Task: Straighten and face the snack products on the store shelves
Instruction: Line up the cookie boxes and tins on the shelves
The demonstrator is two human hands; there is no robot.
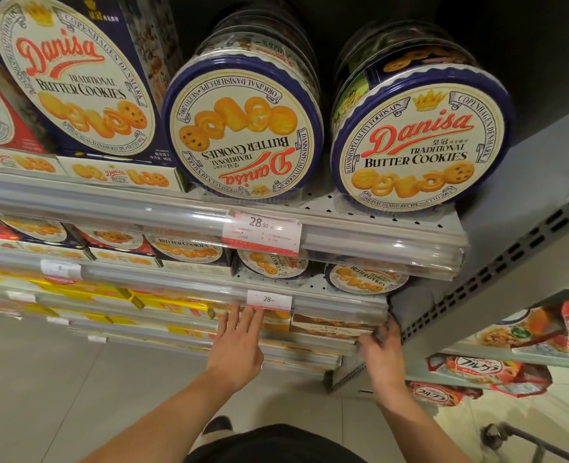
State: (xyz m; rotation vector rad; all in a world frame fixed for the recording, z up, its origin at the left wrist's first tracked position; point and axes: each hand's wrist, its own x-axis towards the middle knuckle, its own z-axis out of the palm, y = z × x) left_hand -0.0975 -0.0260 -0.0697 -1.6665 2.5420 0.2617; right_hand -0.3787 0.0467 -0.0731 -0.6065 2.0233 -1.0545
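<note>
Two round Danisa butter cookie tins stand on edge on the top shelf: the middle tin (243, 128) has its label upside down, the right tin (420, 142) reads upright. A large Danisa box (76, 71) stands to their left. Lower down, brown cookie boxes (329, 324) lie on a third shelf. My left hand (239, 342) reaches toward that shelf with straight fingers just under the 28.90 price tag (269, 300). My right hand (381, 352) has its fingers curled at the right end of the brown boxes; whether it holds a box or the shelf edge is unclear.
The second shelf holds more Danisa tins (366, 277) and boxes (189, 250). Yellow boxes (163, 302) fill the left of the third shelf. A grey perforated upright (510, 262) divides off bagged cereal (486, 365) at right. Grey floor tiles (59, 379) lie below.
</note>
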